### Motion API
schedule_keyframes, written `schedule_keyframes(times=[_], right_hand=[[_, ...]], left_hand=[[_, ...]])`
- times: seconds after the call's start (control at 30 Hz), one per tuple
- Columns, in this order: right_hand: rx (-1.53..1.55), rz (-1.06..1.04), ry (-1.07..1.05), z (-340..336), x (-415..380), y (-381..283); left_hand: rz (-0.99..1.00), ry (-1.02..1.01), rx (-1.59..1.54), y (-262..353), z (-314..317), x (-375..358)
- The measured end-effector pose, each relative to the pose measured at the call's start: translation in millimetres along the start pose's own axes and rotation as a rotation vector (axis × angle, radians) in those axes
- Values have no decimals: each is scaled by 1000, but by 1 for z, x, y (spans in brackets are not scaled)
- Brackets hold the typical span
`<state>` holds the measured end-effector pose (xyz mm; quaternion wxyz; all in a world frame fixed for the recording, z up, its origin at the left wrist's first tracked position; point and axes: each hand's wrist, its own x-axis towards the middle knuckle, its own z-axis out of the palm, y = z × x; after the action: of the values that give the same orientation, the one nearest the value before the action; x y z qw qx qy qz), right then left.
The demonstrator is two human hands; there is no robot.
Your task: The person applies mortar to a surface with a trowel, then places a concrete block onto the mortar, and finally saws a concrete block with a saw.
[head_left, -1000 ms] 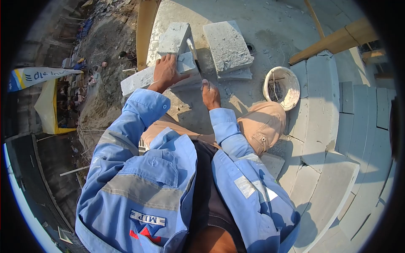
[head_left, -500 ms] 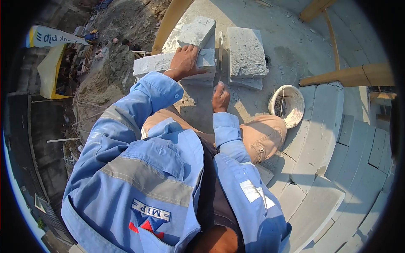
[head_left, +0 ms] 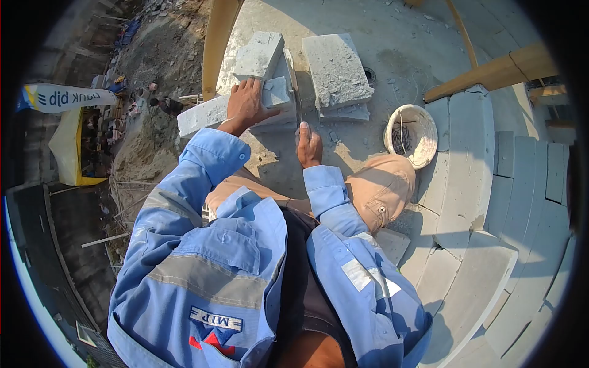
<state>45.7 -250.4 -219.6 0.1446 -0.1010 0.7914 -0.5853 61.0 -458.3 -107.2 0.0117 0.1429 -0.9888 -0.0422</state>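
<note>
My left hand point(head_left: 246, 104) lies over a pale lightweight concrete block point(head_left: 202, 116), fingers across its top and thumb stretched toward its right end. Another block point(head_left: 259, 55) rests just beyond the fingertips, set at an angle. My right hand point(head_left: 309, 147) is closed in a fist, thumb up, round the handle of a hand saw point(head_left: 296, 83). The handle is hidden in the fist. Its long narrow blade shows nearly edge-on, pointing away from me along the held block's right end. To the right of the blade, a broad rough block point(head_left: 337, 67) lies on another piece.
A whitish bucket point(head_left: 414, 132) with thin wiry stuff inside stands by my knee. Grey block courses point(head_left: 460, 178) line the right side. Wooden beams point(head_left: 497, 73) cross at upper right; another post point(head_left: 219, 49) rises at upper left. Beyond the left edge lies lower ground with a banner point(head_left: 70, 98).
The whole view has shifted, so the blocks and hands appear further left. My left hand stays on the block. The saw's blade sits slightly more tilted in view, still in my right fist.
</note>
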Motion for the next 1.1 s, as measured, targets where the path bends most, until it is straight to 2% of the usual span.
schedule_keyframes(times=[0.07, 0.1, 0.17, 0.2, 0.23, 0.3, 0.43, 0.53, 0.6, 0.63, 0.7, 0.73, 0.83, 0.87, 0.9, 0.97, 1.03, 1.1], right_hand=[[70, -22, -20, -6, -1, -18], [78, -5, 0, 0, 1, -7], [-167, -7, -28, 14, 12, 28], [-273, 108, -85, 13, 12, 28], [-265, 115, -68, 8, 10, 15], [24, -17, -25, 1, 1, -3], [-162, 52, -27, 14, 6, 16], [-36, -8, -73, 3, 12, 3], [114, 10, -15, -3, -3, -15], [109, 5, -40, 4, -1, -3], [-133, -1, -14, 20, 9, 29], [-110, 76, -74, 16, 12, 29], [-33, 20, -83, 5, 8, 15], [13, -73, -11, 5, 3, 8], [4, -81, -43, 5, 2, 3], [4, -33, 25, 5, 1, -1], [-129, -17, -57, 12, 9, 28], [9, 150, -101, 16, 15, 42]], left_hand=[[-12, -11, 20, 3, -2, -1], [11, -25, 25, 3, -1, -3], [-16, -17, 33, 3, -1, -1], [7, 30, 28, 4, -2, -2], [27, 28, 31, 6, -5, 0], [-6, 14, 38, 6, -5, -1], [12, 13, 29, 3, 0, 0], [10, 62, 58, 4, -3, 5], [-20, -22, 38, 5, -3, 0], [-46, -21, 35, 4, -2, 0], [-24, -40, 52, 3, -2, 0], [-35, -44, 32, 3, -2, 0], [-12, 22, 17, 4, -3, -1], [-26, -18, 16, 5, -5, -2], [-60, -16, 9, 6, -7, -2], [-35, -57, -10, 3, -8, -2], [-27, -17, -10, 0, -2, -4], [-2, 8, -51, 0, -4, -3]])
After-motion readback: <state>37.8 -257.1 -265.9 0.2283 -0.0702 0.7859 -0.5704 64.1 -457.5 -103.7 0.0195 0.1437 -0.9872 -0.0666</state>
